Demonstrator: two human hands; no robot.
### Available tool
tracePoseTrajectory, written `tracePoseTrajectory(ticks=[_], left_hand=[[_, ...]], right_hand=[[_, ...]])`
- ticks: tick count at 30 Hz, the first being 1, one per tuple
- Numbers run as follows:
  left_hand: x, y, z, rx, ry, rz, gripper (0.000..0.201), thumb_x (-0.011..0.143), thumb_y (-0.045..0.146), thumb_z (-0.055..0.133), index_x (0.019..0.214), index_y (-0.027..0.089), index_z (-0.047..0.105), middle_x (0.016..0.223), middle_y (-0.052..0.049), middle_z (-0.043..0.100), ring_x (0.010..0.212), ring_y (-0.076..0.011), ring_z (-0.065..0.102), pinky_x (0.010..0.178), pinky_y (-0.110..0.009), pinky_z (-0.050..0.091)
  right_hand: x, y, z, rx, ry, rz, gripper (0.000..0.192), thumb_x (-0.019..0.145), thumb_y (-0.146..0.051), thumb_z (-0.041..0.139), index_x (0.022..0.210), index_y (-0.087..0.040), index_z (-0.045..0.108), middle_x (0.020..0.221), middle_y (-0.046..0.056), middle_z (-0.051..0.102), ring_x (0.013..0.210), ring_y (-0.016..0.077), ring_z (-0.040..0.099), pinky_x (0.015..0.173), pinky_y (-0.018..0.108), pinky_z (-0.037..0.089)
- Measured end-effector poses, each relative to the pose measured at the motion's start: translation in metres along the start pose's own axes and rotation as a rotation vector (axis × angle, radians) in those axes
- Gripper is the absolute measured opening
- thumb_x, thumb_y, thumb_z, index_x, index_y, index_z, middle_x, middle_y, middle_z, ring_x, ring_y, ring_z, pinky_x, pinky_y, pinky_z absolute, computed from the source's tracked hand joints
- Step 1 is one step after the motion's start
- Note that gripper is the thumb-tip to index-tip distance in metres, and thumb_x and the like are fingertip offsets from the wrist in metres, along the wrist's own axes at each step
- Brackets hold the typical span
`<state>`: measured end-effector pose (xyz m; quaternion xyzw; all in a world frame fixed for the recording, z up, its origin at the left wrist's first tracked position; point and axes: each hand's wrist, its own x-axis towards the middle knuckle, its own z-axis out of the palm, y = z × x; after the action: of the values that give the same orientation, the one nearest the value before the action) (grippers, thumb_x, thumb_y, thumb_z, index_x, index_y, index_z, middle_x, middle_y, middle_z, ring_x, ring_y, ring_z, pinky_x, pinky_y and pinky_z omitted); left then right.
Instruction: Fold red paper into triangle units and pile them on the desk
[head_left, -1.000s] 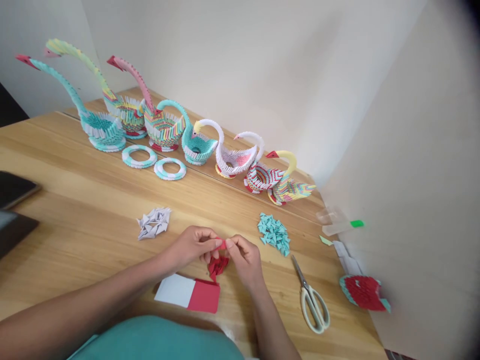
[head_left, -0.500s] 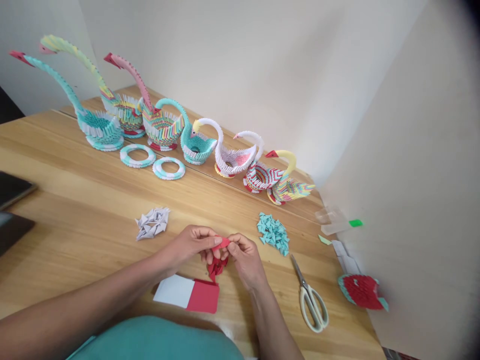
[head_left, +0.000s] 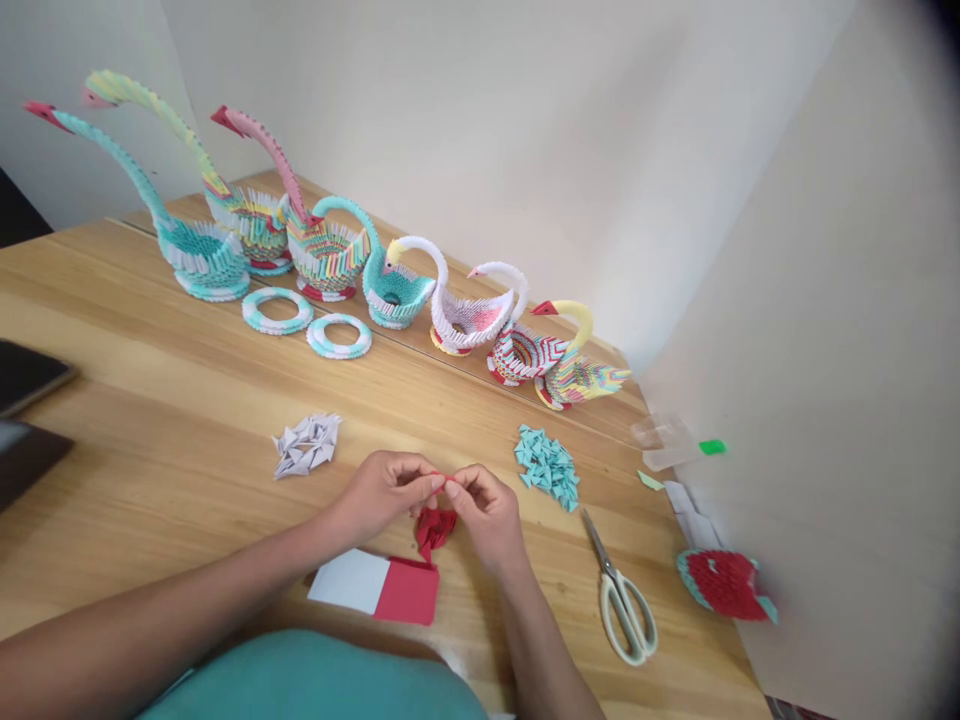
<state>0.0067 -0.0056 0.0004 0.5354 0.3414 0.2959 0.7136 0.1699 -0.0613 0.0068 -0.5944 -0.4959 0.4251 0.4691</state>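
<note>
Fingertips of the left hand (head_left: 386,492) and right hand (head_left: 486,510) were clamped together on a small red paper piece (head_left: 442,481) above the red folded pile (head_left: 435,526); uneven pinching could have skewed its crease.

Open wooden counter (head_left: 150,420) is left between the white folded-paper heap (head_left: 306,445) and the turquoise heap (head_left: 548,465). The right side is blocked by cream-handled scissors (head_left: 622,595); the far edge is lined by paper swans (head_left: 465,310).

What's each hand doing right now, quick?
Left hand: closed, pinching a small red folded paper piece.
Right hand: closed, pinching the same piece from the other side.
</note>
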Motion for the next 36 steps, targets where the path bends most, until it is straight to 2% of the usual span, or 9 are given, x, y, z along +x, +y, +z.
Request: tracePoseTrajectory(ticks=[2,6,8,12,21,26,31,34,36], left_hand=[[0.0,0.001,-0.001,-0.012,0.014,0.003,0.034,0.074,0.046,0.068,0.065,0.013,0.064,0.056,-0.001,0.063,0.052,-0.0108,0.053,0.054,-0.023,0.042],[0.0,0.007,-0.005,-0.138,-0.044,-0.093,0.037,0.073,0.049,0.069,0.068,0.013,0.062,0.056,0.0,0.063,0.048,-0.0098,0.053,0.05,-0.021,0.039],[0.0,0.009,-0.007,-0.183,-0.076,-0.136,0.036,0.073,0.048,0.07,0.069,0.013,0.061,0.055,0.0,0.063,0.047,-0.0091,0.053,0.049,-0.021,0.039],[-0.002,0.011,-0.007,-0.222,-0.125,-0.183,0.033,0.074,0.045,0.07,0.068,0.013,0.06,0.053,0.002,0.061,0.045,-0.0078,0.051,0.05,-0.02,0.038],[0.001,0.004,-0.008,-0.105,-0.168,-0.192,0.031,0.073,0.043,0.067,0.066,0.015,0.057,0.052,0.002,0.059,0.043,-0.0082,0.047,0.049,-0.021,0.037],[0.0,0.004,-0.008,0.164,-0.118,-0.024,0.03,0.081,0.042,0.057,0.067,0.015,0.057,0.057,0.002,0.057,0.053,-0.011,0.05,0.053,-0.021,0.038],[-0.001,0.004,-0.01,0.424,-0.114,0.148,0.028,0.089,0.034,0.048,0.077,0.015,0.065,0.067,0.0,0.062,0.063,-0.0133,0.054,0.059,-0.021,0.038],[0.0,-0.001,-0.009,0.5,-0.092,0.17,0.024,0.087,0.031,0.05,0.078,0.015,0.066,0.066,0.001,0.061,0.061,-0.0131,0.053,0.057,-0.021,0.036],[0.002,-0.005,-0.009,0.46,-0.072,0.146,0.023,0.085,0.032,0.052,0.076,0.015,0.065,0.064,0.001,0.06,0.06,-0.0129,0.052,0.056,-0.021,0.036]], right_hand=[[-0.001,-0.001,-0.001,-0.096,0.024,-0.069,0.021,0.081,-0.037,0.066,0.07,-0.019,0.063,0.059,-0.002,0.061,0.052,0.0123,0.053,0.052,0.024,0.043],[-0.002,-0.002,-0.009,-0.257,0.091,-0.285,0.005,0.082,-0.024,0.065,0.084,-0.021,0.068,0.075,0.002,0.069,0.069,0.0167,0.062,0.066,0.029,0.049],[-0.001,-0.004,-0.012,-0.343,0.105,-0.44,0.009,0.084,-0.019,0.063,0.087,-0.024,0.069,0.079,0.002,0.07,0.074,0.018,0.064,0.07,0.031,0.049],[0.0,-0.007,-0.013,-0.436,0.015,-0.697,0.019,0.086,-0.011,0.061,0.093,-0.026,0.07,0.084,0.004,0.071,0.078,0.0187,0.063,0.07,0.032,0.05],[0.003,-0.003,-0.014,-0.571,-0.053,-0.802,0.016,0.091,-0.016,0.057,0.087,-0.024,0.071,0.076,0.004,0.066,0.072,0.0175,0.058,0.063,0.031,0.048],[0.004,-0.001,-0.013,-0.553,-0.077,-0.689,0.016,0.092,-0.017,0.055,0.086,-0.022,0.068,0.081,0.005,0.067,0.078,0.0188,0.059,0.069,0.032,0.048],[0.003,0.003,-0.01,-0.36,-0.038,-0.357,0.01,0.087,-0.019,0.058,0.08,-0.021,0.064,0.079,0.002,0.065,0.075,0.0168,0.061,0.069,0.029,0.047],[0.003,0.005,-0.006,-0.226,0.008,-0.156,0.005,0.083,-0.023,0.063,0.079,-0.02,0.062,0.074,0.0,0.063,0.067,0.0146,0.058,0.063,0.025,0.046],[0.003,0.005,-0.003,-0.148,0.03,-0.089,0.007,0.081,-0.026,0.065,0.081,-0.019,0.061,0.073,-0.001,0.062,0.064,0.0137,0.057,0.061,0.024,0.046]])
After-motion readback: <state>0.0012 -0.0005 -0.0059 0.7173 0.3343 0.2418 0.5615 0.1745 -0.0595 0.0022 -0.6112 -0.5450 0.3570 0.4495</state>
